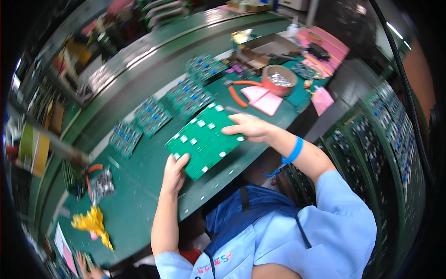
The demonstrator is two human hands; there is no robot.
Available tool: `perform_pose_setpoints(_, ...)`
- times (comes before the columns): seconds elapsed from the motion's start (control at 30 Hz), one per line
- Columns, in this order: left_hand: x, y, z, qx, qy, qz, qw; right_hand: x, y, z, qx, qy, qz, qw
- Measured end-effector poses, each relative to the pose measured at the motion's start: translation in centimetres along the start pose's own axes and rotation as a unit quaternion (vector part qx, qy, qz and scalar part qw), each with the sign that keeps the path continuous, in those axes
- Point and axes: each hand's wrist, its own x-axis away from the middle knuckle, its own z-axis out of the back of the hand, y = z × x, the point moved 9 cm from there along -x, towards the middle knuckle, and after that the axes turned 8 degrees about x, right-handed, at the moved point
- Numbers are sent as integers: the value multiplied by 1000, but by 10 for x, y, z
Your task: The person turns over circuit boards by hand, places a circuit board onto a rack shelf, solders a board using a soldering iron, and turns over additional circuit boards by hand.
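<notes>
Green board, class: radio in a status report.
Left hand, right hand: gripping green board. Held over bench. Farther back on it: four component boards.

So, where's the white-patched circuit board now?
Head view, just left of centre: the white-patched circuit board is held between left hand and right hand over the green workbench, in front of the populated boards.

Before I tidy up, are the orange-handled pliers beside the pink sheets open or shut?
Open: the orange-handled pliers lie with their two curved handles spread apart, though the jaws are too blurred to make out.
</notes>
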Motion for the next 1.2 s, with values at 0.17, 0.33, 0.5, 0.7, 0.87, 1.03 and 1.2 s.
perform_pose_setpoints(0.17, 8, 7, 30, -17, -11, -76, 997, -22, -73, 15, 131, 100, 102, 981)
perform_pose_setpoints(0.33, 4, 11, 23, -60, -2, -78, 995, 107, -222, 28, 470, 309, 352, 748)
perform_pose_setpoints(0.5, 7, 8, 9, -77, 18, -80, 994, 278, -276, 29, 616, 474, 268, 569)
perform_pose_setpoints(0.7, 8, 14, 11, -133, 39, -105, 985, 492, -273, 78, 744, 605, -61, 278)
perform_pose_setpoints(0.87, 11, 22, 9, -193, 112, -101, 970, 650, -198, 127, 705, 593, -373, 111)
perform_pose_setpoints(1.03, 15, 25, 26, -164, 160, -109, 967, 699, -136, 148, 667, 610, -403, 144)
perform_pose_setpoints(1.2, 14, 22, 25, -161, 168, -103, 967, 701, -102, 151, 610, 589, -466, 253)
